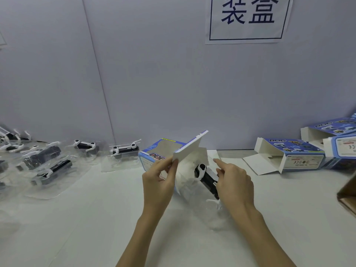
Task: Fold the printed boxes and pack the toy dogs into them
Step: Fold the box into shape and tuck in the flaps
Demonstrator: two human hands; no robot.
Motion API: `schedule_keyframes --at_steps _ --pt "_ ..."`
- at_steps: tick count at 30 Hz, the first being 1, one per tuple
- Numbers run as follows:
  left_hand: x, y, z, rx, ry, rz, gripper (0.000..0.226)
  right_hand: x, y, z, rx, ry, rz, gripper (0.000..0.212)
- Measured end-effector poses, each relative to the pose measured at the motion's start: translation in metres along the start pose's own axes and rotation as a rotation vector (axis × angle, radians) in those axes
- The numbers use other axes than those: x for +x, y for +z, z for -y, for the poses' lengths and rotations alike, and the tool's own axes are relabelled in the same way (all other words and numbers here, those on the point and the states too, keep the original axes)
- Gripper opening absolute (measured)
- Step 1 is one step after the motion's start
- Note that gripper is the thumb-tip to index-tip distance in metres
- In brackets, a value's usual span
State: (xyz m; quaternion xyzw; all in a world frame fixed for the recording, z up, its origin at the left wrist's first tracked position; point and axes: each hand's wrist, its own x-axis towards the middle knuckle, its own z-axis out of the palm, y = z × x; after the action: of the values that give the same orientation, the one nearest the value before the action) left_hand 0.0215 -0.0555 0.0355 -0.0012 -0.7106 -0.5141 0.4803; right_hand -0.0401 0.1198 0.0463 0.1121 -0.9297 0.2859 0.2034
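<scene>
Left hand [159, 178] pinches box [154, 153] flap, mouth facing right. Right hand [233, 182] grips bagged dog [205, 175], long axis angled into mouth, half in.

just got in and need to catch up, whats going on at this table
A person is packing a bagged toy dog into a printed box. The left hand pinches the box's open flap while the right hand holds the dog at the opening, only partly in. More bagged dogs wait on the left, and open boxes lie on the right.
</scene>
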Motion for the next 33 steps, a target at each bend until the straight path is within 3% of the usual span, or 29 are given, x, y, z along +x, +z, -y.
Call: schedule_keyframes --at_steps 3,8,13,15,17,20,23,25,28,33 --pt "-0.006 0.005 0.0 0.068 0.11 0.079 0.028 0.0 -0.002 -0.001 -0.093 0.046 0.061 0.056" --pt "-0.018 0.019 -0.002 0.067 0.192 0.22 0.028 0.003 0.001 -0.007 -0.025 0.098 0.067 0.041" --pt "-0.02 0.021 0.003 0.048 0.047 0.197 0.028 0.015 -0.003 -0.012 1.034 0.262 -0.219 0.038" --pt "-0.018 0.019 0.005 0.011 -0.045 0.163 0.023 0.016 -0.005 -0.011 1.262 0.362 -0.234 0.036" --pt "-0.015 0.018 0.007 -0.031 -0.132 0.127 0.018 0.017 -0.005 -0.015 1.309 0.387 -0.096 0.041" --pt "-0.009 0.013 0.006 -0.12 -0.227 0.054 0.026 0.022 -0.007 -0.029 1.293 0.358 0.364 0.066" --pt "-0.004 0.007 0.006 -0.21 -0.297 0.0 0.028 0.019 -0.008 -0.043 1.214 0.119 0.832 0.072" --pt "-0.002 0.005 0.005 -0.268 -0.329 -0.027 0.03 0.015 -0.004 -0.049 1.122 -0.024 0.964 0.073" --pt "-0.001 0.002 0.001 -0.335 -0.338 -0.007 0.03 0.013 0.001 -0.047 1.002 -0.069 0.871 0.079" --pt "-0.008 0.01 -0.007 -0.352 -0.357 0.147 0.014 0.011 0.028 -0.03 0.935 0.067 0.331 0.037"
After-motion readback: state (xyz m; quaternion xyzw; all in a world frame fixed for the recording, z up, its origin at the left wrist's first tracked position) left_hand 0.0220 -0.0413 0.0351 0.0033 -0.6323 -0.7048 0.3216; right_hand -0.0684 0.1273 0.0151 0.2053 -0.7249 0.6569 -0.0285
